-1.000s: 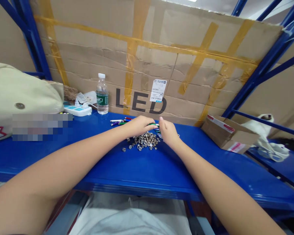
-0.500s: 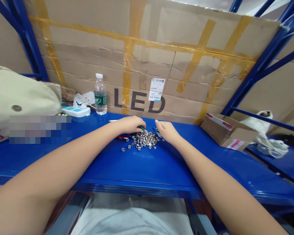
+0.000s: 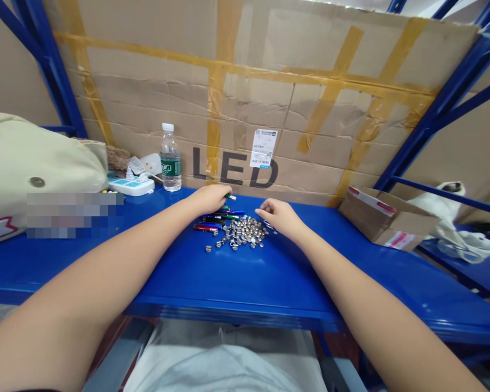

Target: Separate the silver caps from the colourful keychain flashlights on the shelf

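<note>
Two bare hands of yours reached over the blue table (image 3: 237,283). Your left hand (image 3: 211,197) was closed round a slim green pen (image 3: 231,197); only its silvery end showed past your fingers, the rest hidden. Your right hand (image 3: 281,215) was loosely curled, thumb and fingertips close together, and whether anything sat between them could not be told. It partly covered some silvery bits beneath it.

Between your hands, on the side nearer you, lay a heap of small metal pieces (image 3: 247,231), too tiny to make out singly. Just on the near side of your left hand, loose pens (image 3: 216,219) in red, blue, green and black overlapped, hiding parts of one another.

Beyond both hands, a cardboard panel (image 3: 253,103) read "LED" in black; a white label (image 3: 263,148) overlapped the D, its print too fine to read. Past your left hand, a bottle (image 3: 171,163) wore a green label with unreadable lettering. Farther left, a pale bag (image 3: 57,155) was cut off by the picture's edge, and a pixelated patch masked its lower part. Well right of your right hand, an open carton (image 3: 375,220) bore red-and-white stickers, also illegible.
</note>
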A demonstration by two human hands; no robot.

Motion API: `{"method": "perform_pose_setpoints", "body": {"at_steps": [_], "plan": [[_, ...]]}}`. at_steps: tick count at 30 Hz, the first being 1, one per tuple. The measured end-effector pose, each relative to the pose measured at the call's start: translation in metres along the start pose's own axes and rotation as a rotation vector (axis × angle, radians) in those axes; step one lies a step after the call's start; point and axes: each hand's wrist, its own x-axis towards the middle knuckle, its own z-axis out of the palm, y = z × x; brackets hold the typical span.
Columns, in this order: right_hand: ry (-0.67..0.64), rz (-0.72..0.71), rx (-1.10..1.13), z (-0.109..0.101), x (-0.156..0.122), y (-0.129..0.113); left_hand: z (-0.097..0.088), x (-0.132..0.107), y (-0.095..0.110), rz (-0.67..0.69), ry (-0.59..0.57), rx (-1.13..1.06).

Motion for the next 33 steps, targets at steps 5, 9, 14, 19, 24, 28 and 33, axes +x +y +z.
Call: {"method": "perform_pose_setpoints", "body": {"at_steps": [5,9,14,19,24,28,33], "plan": [[-0.054,-0.039,0.01,-0.001,-0.002,-0.004,0.008,0.0,-0.032,-0.109,-0.073,0.077],[-0.091,-0.119,-0.026,0.001,-0.002,-0.006,0.01,-0.002,-0.041,-0.13,-0.098,0.083],[-0.147,-0.249,-0.082,0.007,-0.008,-0.02,0.01,-0.004,-0.041,-0.139,-0.122,0.082],[-0.132,-0.363,-0.07,0.013,-0.017,-0.04,0.009,-0.004,-0.037,-0.13,-0.141,0.079],[-0.124,-0.385,-0.062,0.013,-0.019,-0.045,0.004,-0.005,-0.033,-0.14,-0.141,0.1],[-0.138,-0.274,-0.036,0.009,-0.018,-0.04,-0.004,-0.006,-0.024,-0.142,-0.095,0.139],[-0.184,-0.225,0.002,0.008,-0.018,-0.039,-0.011,-0.005,-0.004,0.004,0.005,0.187]]}}
